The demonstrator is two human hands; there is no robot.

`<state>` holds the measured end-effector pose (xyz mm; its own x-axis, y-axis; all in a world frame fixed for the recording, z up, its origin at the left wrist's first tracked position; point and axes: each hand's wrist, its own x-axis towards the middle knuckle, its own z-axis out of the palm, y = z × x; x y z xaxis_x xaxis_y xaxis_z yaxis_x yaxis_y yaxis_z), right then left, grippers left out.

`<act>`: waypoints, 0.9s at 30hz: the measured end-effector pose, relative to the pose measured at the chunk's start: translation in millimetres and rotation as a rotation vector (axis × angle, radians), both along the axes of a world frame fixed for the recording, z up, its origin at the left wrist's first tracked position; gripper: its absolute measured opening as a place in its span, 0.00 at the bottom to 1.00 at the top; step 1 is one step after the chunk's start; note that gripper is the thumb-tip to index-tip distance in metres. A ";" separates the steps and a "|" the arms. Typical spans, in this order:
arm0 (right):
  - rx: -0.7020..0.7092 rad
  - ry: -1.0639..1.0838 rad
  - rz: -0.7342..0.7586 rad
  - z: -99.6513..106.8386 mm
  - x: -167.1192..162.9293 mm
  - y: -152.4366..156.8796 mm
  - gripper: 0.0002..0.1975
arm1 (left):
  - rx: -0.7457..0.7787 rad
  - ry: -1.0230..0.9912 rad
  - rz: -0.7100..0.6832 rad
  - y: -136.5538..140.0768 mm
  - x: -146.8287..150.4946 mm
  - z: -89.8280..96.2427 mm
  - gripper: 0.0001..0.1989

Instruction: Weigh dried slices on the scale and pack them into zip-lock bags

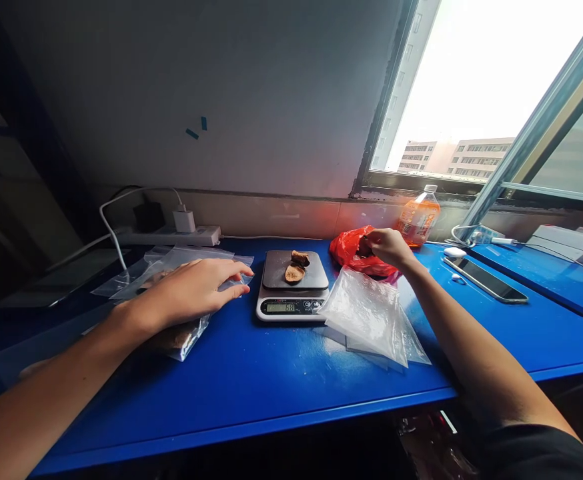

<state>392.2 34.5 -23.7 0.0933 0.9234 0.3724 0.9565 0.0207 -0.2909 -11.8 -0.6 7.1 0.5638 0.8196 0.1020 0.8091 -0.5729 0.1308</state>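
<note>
A kitchen scale (291,308) stands mid-table, its display showing digits that look like 68. Several brown dried slices (296,268) lie on its metal plate. To the left, my left hand (196,287) hovers over or rests on clear plastic bags (186,343) with brown contents; its fingers are stretched out and hold nothing. My right hand (390,245) is at the mouth of a red plastic bag (346,248), fingers pinched together. A dark bit shows at the fingertips, but I cannot make out what it is. Flat clear bags (371,317) overlap the scale's right corner.
Behind the red bag stands a bottle of orange drink (420,217). A phone (485,280) and a white earbud case (454,253) lie to the right. At the back left, a power strip (206,235) holds a charger (184,220) with a white cable. The blue table (251,400) ends at the front edge.
</note>
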 end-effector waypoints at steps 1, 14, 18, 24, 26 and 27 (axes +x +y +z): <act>0.018 0.086 0.019 3.5 5.4 -4.9 0.14 | 0.003 -0.001 -0.004 -0.5 0.1 0.6 0.23; 0.224 0.799 0.595 35.2 -52.2 -48.6 0.14 | -0.017 0.004 0.012 -0.8 2.0 -2.7 0.23; 0.124 0.864 0.599 4.8 -88.8 -30.8 0.16 | -0.019 0.012 0.018 -1.4 2.0 -2.4 0.23; -0.115 1.029 0.663 -18.4 -100.0 -25.3 0.18 | -0.020 0.036 0.002 -4.2 2.4 -0.3 0.23; -0.122 1.054 0.649 -18.5 -101.3 -25.9 0.18 | -0.015 0.045 0.008 -5.2 2.9 0.4 0.23; -0.112 1.057 0.643 -17.1 -101.6 -26.4 0.17 | -0.011 0.051 0.006 -5.7 3.2 0.7 0.23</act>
